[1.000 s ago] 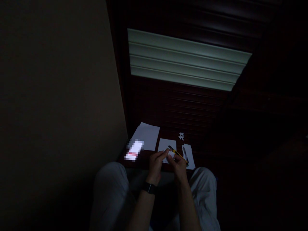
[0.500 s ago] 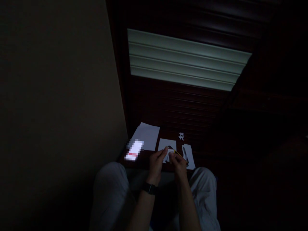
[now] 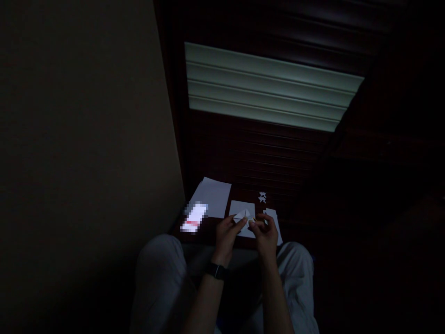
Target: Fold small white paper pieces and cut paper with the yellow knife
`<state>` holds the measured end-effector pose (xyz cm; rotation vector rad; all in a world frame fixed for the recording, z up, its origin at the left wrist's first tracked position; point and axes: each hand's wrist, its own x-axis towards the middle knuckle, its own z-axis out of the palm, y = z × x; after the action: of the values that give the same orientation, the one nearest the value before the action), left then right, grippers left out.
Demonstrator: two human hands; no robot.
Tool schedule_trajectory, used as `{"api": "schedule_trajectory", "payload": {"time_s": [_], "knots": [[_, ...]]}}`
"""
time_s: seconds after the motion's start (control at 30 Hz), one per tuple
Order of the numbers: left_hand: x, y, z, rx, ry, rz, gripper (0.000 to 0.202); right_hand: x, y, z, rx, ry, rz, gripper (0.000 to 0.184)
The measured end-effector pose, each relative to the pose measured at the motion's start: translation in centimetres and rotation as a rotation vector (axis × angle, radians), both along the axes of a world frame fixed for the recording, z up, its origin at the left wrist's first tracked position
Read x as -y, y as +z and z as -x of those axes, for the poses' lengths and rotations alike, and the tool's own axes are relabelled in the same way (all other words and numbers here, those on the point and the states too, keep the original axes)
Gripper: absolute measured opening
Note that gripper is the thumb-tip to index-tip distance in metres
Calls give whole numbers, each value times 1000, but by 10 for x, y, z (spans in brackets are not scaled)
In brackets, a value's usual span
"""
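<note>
Both hands pinch a small folded paper piece (image 3: 242, 215) by its near edges. The left hand (image 3: 225, 232) has thumb and fingertips pressed together on its left corner. The right hand (image 3: 267, 234) closes on its right corner, though the dimness hides exactly how the fingers sit. The piece hangs just above a square sheet (image 3: 239, 206) at the near edge of the dark table (image 3: 245, 192). There, as I judge, each hand can reach one side of it and the white beneath sets off its folds. A larger sheet (image 3: 212, 195) lies to the far left, a narrow sheet (image 3: 276, 220) just right of the right hand, and paper scraps (image 3: 262, 197) farther off, all within easy reach. A wristwatch (image 3: 216, 271) bands the left wrist. Compared with half a second ago, the piece now spreads into a pale pointed shape. The right hand has shifted rightward over more of the narrow sheet, and the yellow-handled tool seen then no longer shows
</note>
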<state>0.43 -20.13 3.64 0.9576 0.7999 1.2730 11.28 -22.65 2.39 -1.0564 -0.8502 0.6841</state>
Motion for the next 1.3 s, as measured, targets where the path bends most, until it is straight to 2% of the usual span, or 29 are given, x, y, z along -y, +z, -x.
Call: {"api": "schedule_trajectory", "payload": {"time_s": [0.17,0.37,0.87,1.13,1.3], "knots": [[-6,-4,3,-39,-14,12,46,0,2,-3,66,-28,10,28],[-8,-3,5,-34,-79,-7,47,-4,-1,-2,74,-65,20,28],[-8,-4,3,23,-2,38,48,-2,-1,-4,42,-9,4,31],[-8,-9,3,-14,-22,11,46,-1,-2,-4,57,33,32,31],[-5,-7,4,-9,-41,16,41,0,-4,-3,85,23,36,29]]}}
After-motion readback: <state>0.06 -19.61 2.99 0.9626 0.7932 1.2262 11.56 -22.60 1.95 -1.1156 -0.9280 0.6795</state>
